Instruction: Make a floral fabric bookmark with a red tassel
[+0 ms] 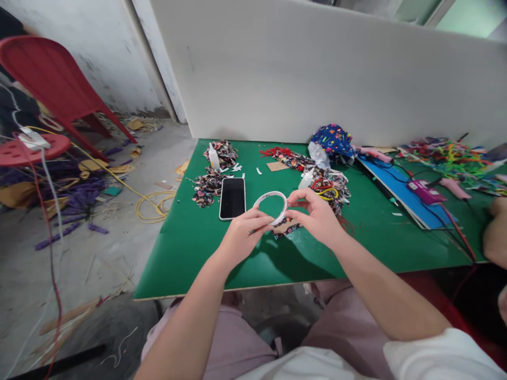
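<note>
White ring [270, 206] is pinched by left hand [242, 236] and right hand [317, 217], looks bare so far; floral fabric scraps [209, 186] untouched on green table [190, 253].

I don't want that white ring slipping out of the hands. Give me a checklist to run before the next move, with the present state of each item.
1. Left hand on the white ring: fingertips meet its near left edge. Ok.
2. Right hand on the ring: fingers pinch its right side. Ok.
3. Ring clear of the green table: held above it. Ok.
4. Phone out of the way: it lies flat just left of the ring, close by. Cannot tell.
5. Fabric scrap under the hands: partly hidden. Cannot tell.
</note>
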